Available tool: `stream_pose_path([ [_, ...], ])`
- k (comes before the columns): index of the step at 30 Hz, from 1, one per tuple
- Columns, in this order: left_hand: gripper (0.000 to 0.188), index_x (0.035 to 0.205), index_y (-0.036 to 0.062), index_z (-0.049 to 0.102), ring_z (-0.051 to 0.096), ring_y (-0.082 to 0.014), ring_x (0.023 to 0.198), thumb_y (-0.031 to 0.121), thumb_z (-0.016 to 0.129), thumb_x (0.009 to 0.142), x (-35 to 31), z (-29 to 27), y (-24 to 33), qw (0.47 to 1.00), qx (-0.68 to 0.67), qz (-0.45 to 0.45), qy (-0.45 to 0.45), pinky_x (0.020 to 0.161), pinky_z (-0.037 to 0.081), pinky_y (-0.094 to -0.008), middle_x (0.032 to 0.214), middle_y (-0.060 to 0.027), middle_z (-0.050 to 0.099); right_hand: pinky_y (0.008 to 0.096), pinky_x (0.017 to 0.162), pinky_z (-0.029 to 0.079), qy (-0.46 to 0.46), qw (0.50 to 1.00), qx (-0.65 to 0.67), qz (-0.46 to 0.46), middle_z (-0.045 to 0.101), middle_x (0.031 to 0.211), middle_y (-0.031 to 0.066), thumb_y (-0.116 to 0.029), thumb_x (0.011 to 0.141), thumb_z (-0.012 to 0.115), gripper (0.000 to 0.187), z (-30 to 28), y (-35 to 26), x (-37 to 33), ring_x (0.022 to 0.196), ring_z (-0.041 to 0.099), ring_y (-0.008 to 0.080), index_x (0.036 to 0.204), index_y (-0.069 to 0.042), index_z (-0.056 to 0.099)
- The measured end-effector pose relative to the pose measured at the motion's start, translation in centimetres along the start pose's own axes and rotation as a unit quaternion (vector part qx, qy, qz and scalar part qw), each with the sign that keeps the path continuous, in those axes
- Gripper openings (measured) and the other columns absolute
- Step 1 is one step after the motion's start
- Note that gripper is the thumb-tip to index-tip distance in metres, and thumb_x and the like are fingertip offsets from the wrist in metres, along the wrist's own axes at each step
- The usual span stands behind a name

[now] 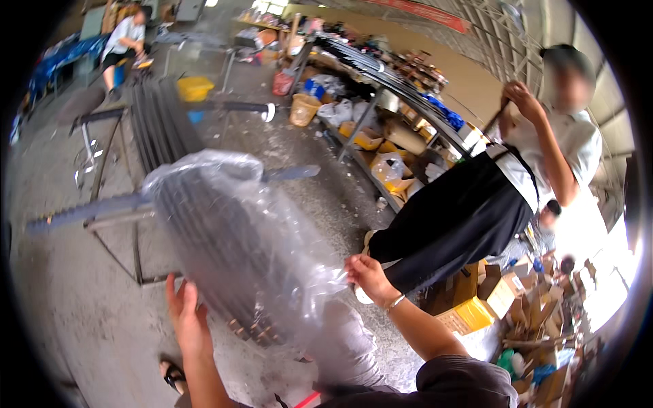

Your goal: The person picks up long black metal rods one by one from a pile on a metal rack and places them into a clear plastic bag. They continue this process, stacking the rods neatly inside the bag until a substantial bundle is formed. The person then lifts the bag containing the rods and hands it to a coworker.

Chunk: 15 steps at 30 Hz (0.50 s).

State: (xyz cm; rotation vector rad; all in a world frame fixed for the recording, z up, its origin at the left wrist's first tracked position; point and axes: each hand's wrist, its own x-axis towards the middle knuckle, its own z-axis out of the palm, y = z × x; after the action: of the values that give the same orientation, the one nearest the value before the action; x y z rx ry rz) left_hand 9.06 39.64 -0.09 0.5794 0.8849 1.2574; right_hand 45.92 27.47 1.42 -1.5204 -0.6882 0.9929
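A bundle of long dark rods (160, 115) lies across a metal stand, its near end reaching toward me. A clear plastic bag (238, 231) is drawn over that near end, and the small brownish rod tips (255, 331) show at its lower edge. My right hand (373, 280) pinches the bag's right edge between thumb and fingers. On the other side, my left hand (187, 316) is raised beside the bundle with its fingers apart and nothing in it. Whether its fingertips touch the bag I cannot tell.
The stand's notched crossbar (88, 212) sticks out to the left. At the right stands a co-worker in dark trousers (462, 207), close to a loaded shelf rack (371, 112). Cardboard boxes (500, 292) pile up at the lower right. Another person (126, 41) sits at the far left.
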Motion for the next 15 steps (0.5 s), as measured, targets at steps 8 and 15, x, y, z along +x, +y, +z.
stream_pose_path([
  [8,0.082,0.142,0.0104,0.026,0.037,-0.0275,0.125,0.047,0.066,0.081,-1.0,-1.0,0.5,0.999,0.051,0.011,0.004,0.101,0.028,-0.0411,0.141,-0.0125,0.034,0.0232,0.06,0.045,-0.087,0.994,-0.072,-0.001,0.061,0.081,0.0037,-0.029,0.094,0.054,0.028,-1.8,-1.5,-7.4,0.069,0.057,0.0109,0.099,-0.001,0.055],
  [15,0.077,0.139,0.0062,0.03,0.046,-0.0246,0.117,0.043,0.066,0.082,-1.4,-2.1,0.2,0.997,0.068,0.029,-0.017,0.093,0.038,-0.0381,0.134,-0.0116,0.043,0.0201,0.045,0.036,-0.225,0.959,-0.153,0.083,0.058,0.069,0.0015,-0.027,0.093,0.055,0.026,-2.2,-2.4,-11.6,0.051,0.047,0.0063,0.088,-0.002,0.059],
])
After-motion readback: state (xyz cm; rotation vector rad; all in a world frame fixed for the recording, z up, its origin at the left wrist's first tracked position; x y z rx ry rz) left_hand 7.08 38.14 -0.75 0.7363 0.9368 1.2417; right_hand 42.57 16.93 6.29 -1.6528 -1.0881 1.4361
